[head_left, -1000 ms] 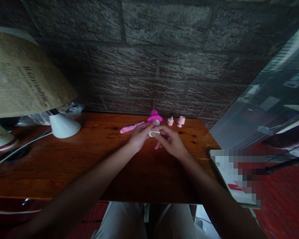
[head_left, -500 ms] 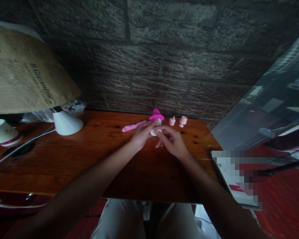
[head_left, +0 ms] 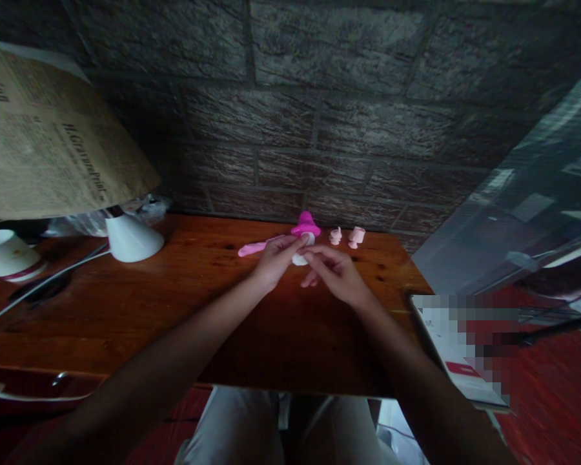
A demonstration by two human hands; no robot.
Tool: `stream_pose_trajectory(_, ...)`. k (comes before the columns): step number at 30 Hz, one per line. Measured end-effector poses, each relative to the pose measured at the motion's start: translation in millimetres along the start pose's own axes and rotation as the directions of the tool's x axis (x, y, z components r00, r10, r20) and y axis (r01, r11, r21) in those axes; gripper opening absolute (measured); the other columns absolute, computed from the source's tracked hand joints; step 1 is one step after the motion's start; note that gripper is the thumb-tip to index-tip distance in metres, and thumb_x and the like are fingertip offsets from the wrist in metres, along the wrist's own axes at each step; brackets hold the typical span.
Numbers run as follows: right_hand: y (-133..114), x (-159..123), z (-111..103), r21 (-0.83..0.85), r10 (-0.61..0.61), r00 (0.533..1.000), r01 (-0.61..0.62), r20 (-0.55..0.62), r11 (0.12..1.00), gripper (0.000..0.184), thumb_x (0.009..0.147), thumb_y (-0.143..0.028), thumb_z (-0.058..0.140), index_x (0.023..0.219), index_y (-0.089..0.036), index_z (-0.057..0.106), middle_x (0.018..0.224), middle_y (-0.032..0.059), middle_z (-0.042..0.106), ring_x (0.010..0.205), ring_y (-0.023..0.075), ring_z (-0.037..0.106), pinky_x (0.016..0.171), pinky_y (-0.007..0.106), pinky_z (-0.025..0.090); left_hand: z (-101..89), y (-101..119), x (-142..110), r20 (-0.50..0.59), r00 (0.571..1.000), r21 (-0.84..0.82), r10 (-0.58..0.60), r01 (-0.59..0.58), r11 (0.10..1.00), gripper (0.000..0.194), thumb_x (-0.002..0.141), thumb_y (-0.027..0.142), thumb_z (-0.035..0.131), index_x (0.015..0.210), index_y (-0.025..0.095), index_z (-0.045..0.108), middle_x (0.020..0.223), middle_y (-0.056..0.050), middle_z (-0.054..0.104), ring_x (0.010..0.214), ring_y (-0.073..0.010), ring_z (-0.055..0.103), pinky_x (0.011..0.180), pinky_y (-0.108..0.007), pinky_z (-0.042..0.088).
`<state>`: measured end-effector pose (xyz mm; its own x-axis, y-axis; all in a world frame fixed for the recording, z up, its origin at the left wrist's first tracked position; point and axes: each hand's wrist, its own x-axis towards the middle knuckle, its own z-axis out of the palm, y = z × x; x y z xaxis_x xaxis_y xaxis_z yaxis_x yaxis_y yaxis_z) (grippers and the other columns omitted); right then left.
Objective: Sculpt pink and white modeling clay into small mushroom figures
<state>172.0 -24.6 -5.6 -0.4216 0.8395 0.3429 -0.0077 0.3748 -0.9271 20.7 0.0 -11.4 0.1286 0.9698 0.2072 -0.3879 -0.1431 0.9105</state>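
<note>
A small, flat white piece (head_left: pixel 300 258), which looks like modelling clay, is between my two hands above the table. My left hand (head_left: pixel 276 261) pinches it from the left with thumb and fingers. From the right, my right hand (head_left: pixel 337 274) grips its edge between thumb and forefinger, the lower fingers loosely curled. Just behind the hands stands a bright magenta hat-shaped piece (head_left: pixel 305 223). A long pink strip (head_left: pixel 254 248) lies to the left, partly covered by my left hand. Right of the hat shape stand a small pale pink figure (head_left: pixel 336 236) and a pale pink cup-like piece (head_left: pixel 357 236).
The wooden table (head_left: pixel 198 258) backs onto a dark brick wall (head_left: pixel 281 123). At left are a lamp with a newsprint shade (head_left: pixel 43 148) and white base (head_left: pixel 133 239), a cord, and a paper cup (head_left: pixel 10 255). A partly pixelated white-topped object (head_left: pixel 445 342) stands at the right edge.
The white piece has turned slightly between my fingers and shows more of its lower face. Both hands stay at nearly the same place; the view has shifted a little.
</note>
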Motion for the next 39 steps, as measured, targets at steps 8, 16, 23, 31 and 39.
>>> stream_pose_trajectory(8,3,3,0,0.023,0.013,1.0,-0.013,0.0,1.0,0.031,0.091,-0.048,0.062,0.107,-0.022,0.067,0.082,-0.0019,0.071,0.053,0.0088,0.069,0.047,0.018,0.054,2.9,-3,0,-0.064,0.998,-0.014,-0.013,0.012,1.0,0.03,0.066,0.044,0.084,0.071,0.016,0.075,0.067,0.0,0.065,0.065,-0.0101,0.053,0.062,-0.023,0.04)
stream_pose_trajectory(16,8,0,-7,-0.06,-0.069,0.997,0.071,0.035,0.996,0.039,0.086,-0.035,0.071,0.123,-0.027,0.064,0.101,0.0007,0.074,0.065,0.0102,0.07,0.064,0.026,0.062,1.0,0,1,-0.148,0.987,-0.041,-0.069,0.064,0.997,0.04,0.063,0.052,0.084,0.071,0.014,0.073,0.066,-0.001,0.066,0.063,-0.0109,0.057,0.061,-0.022,0.043)
stream_pose_trajectory(23,15,1,-3,-0.02,-0.113,0.991,0.112,-0.065,0.993,0.032,0.083,-0.032,0.074,0.114,-0.025,0.069,0.085,-0.0015,0.075,0.058,0.0098,0.066,0.058,0.024,0.059,4.4,1,-1,-0.12,0.983,-0.111,-0.136,0.123,0.986,0.04,0.063,0.048,0.085,0.075,0.012,0.072,0.069,-0.001,0.066,0.062,-0.0097,0.057,0.058,-0.021,0.043)
stream_pose_trajectory(31,17,-1,0,-0.07,-0.099,0.991,0.093,-0.087,0.993,0.042,0.08,-0.034,0.077,0.121,-0.027,0.068,0.094,0.0009,0.075,0.069,0.0126,0.068,0.06,0.025,0.06,7.2,6,-2,-0.073,0.958,-0.235,-0.277,0.254,0.938,0.037,0.068,0.043,0.084,0.084,0.013,0.068,0.072,0.0,0.067,0.06,-0.0105,0.061,0.051,-0.02,0.045)
stream_pose_trajectory(39,15,1,10,0.067,-0.047,0.998,0.05,-0.045,0.997,0.056,0.082,-0.034,0.074,0.135,-0.031,0.057,0.102,0.001,0.072,0.067,0.0116,0.067,0.057,0.025,0.061,9.7,2,-9,-0.049,0.964,-0.198,-0.261,0.247,0.949,0.029,0.075,0.039,0.076,0.082,0.014,0.064,0.062,0.002,0.062,0.045,-0.0099,0.054,0.038,-0.02,0.039)
